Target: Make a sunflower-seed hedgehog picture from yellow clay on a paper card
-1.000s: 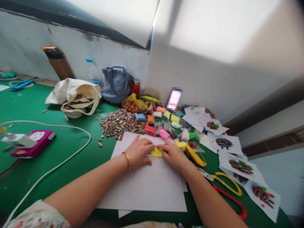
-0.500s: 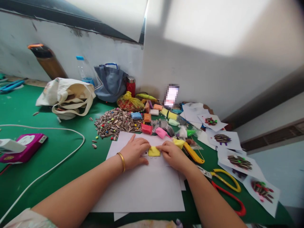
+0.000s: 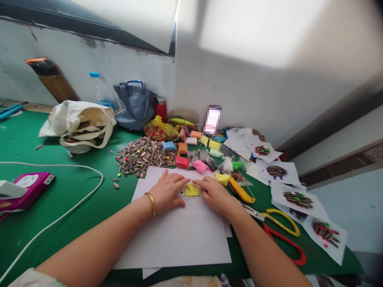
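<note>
A flattened patch of yellow modelling clay (image 3: pixel 192 190) lies on a sheet of white paper (image 3: pixel 176 243), over a small line drawing with a dot like an eye. My left hand (image 3: pixel 168 192) rests on the paper to the clay's left, fingers stretched out and thumb apart, holding nothing. On the other side, my right hand (image 3: pixel 216 194) extends its index finger to the clay's upper right edge. Its other fingers are curled, and no object shows in them. The two index fingertips come close together above the patch.
Striped sunflower seeds (image 3: pixel 143 156) are piled behind my left hand. Clay packets, including a pink one (image 3: pixel 201 166), lie beyond the paper. At right are a yellow cutter (image 3: pixel 241 190), scissors (image 3: pixel 281 223) and decorated paper pieces (image 3: pixel 299 199). A white cable (image 3: pixel 72 207) curves at left.
My right index finger has shifted from the clay's right side to its upper edge, and my left fingertips have moved slightly upward along it. The whole view has shifted a little.
</note>
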A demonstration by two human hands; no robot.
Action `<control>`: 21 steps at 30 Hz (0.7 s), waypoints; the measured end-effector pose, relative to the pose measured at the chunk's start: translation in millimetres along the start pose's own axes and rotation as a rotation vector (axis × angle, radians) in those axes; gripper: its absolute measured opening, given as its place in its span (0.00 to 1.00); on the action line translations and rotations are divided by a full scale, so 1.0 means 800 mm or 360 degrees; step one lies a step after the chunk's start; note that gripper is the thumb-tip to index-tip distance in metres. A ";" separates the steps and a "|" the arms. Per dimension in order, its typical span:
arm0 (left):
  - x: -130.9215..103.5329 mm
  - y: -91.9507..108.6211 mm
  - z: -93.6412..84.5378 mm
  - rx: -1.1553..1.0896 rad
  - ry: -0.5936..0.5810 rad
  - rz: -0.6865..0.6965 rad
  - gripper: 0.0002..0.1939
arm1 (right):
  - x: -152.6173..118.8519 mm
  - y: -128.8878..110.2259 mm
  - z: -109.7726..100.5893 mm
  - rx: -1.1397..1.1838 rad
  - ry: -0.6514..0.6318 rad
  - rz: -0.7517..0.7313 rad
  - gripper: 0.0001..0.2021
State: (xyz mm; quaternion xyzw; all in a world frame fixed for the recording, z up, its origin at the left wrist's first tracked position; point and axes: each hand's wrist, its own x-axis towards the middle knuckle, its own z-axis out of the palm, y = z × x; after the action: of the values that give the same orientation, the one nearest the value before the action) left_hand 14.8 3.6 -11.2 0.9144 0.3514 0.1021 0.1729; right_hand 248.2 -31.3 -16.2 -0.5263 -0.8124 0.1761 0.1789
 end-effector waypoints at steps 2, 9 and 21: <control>0.000 0.000 -0.001 0.0048 -0.0034 0.0034 0.39 | 0.000 -0.002 0.000 -0.0022 -0.0017 0.0003 0.24; 0.001 0.002 -0.002 0.0116 -0.0071 0.0036 0.35 | 0.001 -0.004 -0.004 -0.0027 -0.0067 0.0025 0.22; 0.000 0.001 -0.003 0.0116 -0.0074 0.0036 0.34 | -0.020 -0.011 -0.032 -0.0138 -0.0264 -0.0086 0.23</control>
State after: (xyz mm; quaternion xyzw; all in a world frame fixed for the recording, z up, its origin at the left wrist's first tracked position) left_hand 14.4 3.7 -8.9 0.9261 0.3406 0.0697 0.1463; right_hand 259.6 -47.1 8.2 -0.4950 -0.8452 0.1787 0.0927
